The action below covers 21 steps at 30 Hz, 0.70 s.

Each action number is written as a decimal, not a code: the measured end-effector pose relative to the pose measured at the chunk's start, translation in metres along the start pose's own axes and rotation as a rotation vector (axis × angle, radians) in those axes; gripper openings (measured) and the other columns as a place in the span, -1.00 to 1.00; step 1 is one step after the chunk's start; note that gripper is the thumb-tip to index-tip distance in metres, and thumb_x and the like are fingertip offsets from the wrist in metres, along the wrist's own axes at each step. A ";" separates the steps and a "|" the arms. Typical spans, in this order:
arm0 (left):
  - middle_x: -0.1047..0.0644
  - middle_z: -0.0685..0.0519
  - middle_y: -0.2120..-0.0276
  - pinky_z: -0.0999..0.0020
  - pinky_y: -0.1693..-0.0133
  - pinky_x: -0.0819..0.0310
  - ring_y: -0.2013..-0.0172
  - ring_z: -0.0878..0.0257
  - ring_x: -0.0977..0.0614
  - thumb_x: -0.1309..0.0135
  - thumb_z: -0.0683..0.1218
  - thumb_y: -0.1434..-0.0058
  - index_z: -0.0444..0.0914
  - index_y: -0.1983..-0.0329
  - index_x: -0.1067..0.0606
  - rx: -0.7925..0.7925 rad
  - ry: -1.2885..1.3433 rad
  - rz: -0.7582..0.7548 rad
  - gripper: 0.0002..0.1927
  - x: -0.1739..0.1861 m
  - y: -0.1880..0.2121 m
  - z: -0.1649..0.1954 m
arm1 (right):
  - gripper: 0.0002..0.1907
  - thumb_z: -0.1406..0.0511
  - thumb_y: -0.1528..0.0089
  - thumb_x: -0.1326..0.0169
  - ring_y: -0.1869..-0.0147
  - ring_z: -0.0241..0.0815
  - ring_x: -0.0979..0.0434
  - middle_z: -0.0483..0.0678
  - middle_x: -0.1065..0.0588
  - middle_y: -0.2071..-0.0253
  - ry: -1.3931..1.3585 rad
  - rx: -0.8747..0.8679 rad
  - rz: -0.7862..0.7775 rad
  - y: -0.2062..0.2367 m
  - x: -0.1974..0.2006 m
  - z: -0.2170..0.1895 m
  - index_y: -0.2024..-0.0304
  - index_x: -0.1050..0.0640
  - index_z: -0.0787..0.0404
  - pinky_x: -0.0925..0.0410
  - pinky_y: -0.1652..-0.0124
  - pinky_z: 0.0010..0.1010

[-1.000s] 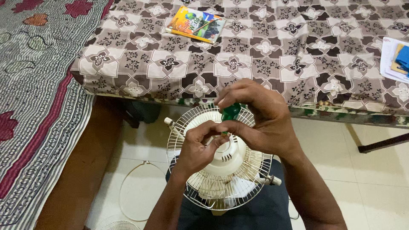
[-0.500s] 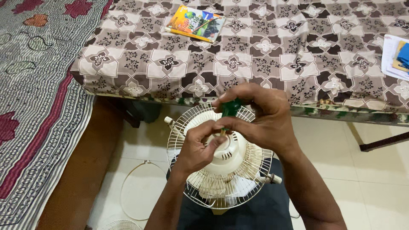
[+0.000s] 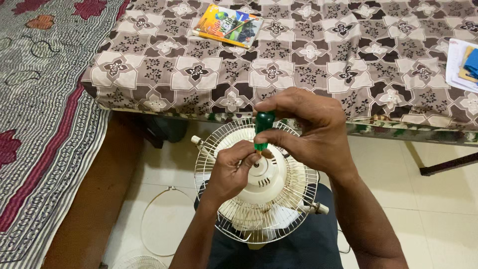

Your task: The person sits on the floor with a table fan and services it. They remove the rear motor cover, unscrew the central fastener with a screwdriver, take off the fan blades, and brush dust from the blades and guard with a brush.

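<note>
A small cream table fan (image 3: pixel 264 182) with a white wire guard (image 3: pixel 209 149) rests on my lap, motor housing facing up. My right hand (image 3: pixel 313 132) grips a green-handled screwdriver (image 3: pixel 263 130) held upright over the motor housing. My left hand (image 3: pixel 231 169) pinches the lower end of the screwdriver near the housing; its tip is hidden behind my fingers. Both forearms reach in from the bottom of the view.
A bed with a brown and cream patterned sheet (image 3: pixel 308 65) runs across the top, with a colourful book (image 3: pixel 228 25) on it and papers (image 3: pixel 463 65) at the right edge. A striped mat (image 3: pixel 45 114) lies left. A loose wire ring (image 3: pixel 159 219) lies on the floor.
My right hand has turned a little on the green handle. The fan and my left hand stay in about the same place.
</note>
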<state>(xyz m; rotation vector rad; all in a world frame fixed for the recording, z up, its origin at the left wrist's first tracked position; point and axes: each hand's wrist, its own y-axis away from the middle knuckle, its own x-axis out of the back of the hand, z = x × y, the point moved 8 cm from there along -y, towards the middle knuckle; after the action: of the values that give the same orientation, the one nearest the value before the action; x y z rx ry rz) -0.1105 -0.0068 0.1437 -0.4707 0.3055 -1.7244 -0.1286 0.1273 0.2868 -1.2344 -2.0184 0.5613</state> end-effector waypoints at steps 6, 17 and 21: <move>-0.57 -0.01 0.12 0.35 0.00 -0.60 0.09 0.27 -0.66 -0.20 -0.10 -0.35 -0.36 0.01 -0.52 0.016 0.299 0.061 -0.74 -0.002 -0.004 -0.009 | -0.60 0.37 -0.15 -0.43 0.00 -0.28 -0.67 -0.02 -0.58 0.08 0.123 -0.001 0.004 -0.001 -0.001 -0.009 0.00 -0.59 0.28 -0.56 -0.02 -0.44; -0.64 0.02 0.24 0.43 0.19 -0.58 0.25 0.30 -0.65 -0.16 -0.15 -0.36 -0.36 0.08 -0.65 0.080 0.095 0.064 -0.81 0.000 -0.002 -0.010 | -0.66 0.35 -0.30 -0.11 -0.18 -0.19 -0.64 0.01 -0.60 -0.02 -0.066 -0.111 -0.122 -0.005 -0.013 -0.008 -0.13 -0.49 0.26 -0.57 -0.16 -0.41; -0.65 0.01 0.21 0.43 0.12 -0.58 0.19 0.29 -0.67 -0.10 -0.17 -0.39 -0.37 0.01 -0.62 0.041 0.128 0.049 -0.79 -0.001 -0.001 -0.009 | -0.63 0.35 -0.23 -0.33 -0.08 -0.21 -0.71 0.02 -0.63 0.02 0.030 -0.062 -0.033 -0.004 -0.005 -0.008 -0.07 -0.59 0.29 -0.55 -0.09 -0.40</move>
<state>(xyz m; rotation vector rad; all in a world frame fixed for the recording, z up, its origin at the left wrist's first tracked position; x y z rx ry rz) -0.1157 -0.0062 0.1358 -0.3205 0.3697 -1.7134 -0.1236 0.1208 0.2930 -1.2363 -2.0412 0.4644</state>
